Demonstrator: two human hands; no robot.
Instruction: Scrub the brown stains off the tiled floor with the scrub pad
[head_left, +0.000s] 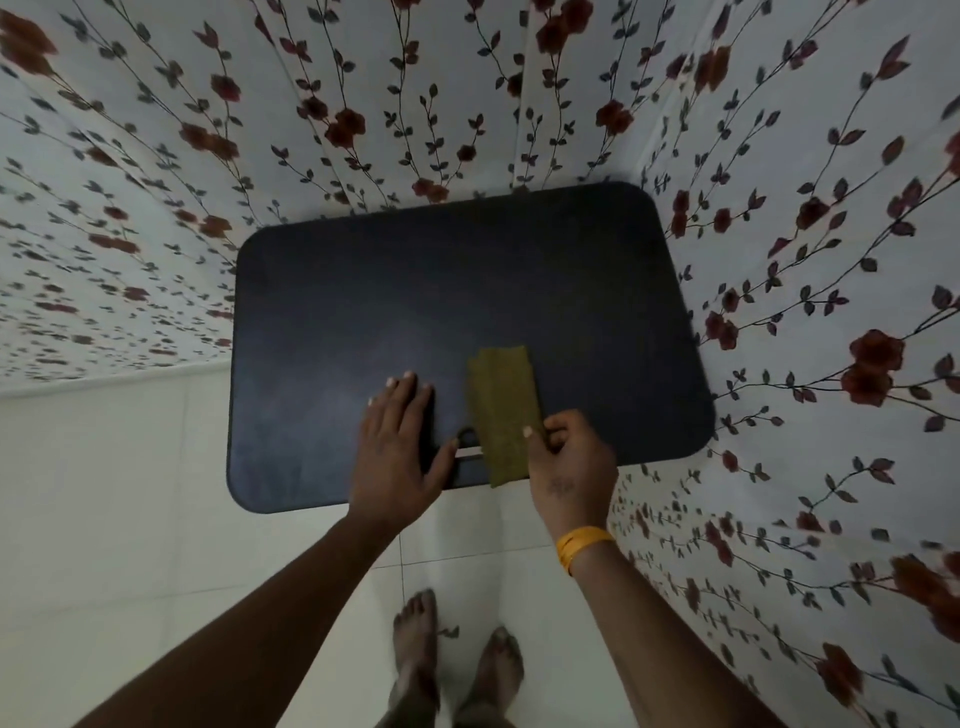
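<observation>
An olive-green scrub pad lies on a dark rectangular tabletop, its near end over the table's handle slot. My right hand pinches the pad's right edge between thumb and fingers. My left hand rests flat on the tabletop just left of the pad, fingers spread, holding nothing. White floor tiles show below the table; no brown stains can be made out on them in this view.
Floral curtains with red flowers hang behind and on both sides of the table, close to its edges. My bare feet stand on the tiles just in front of the table. An orange band circles my right wrist.
</observation>
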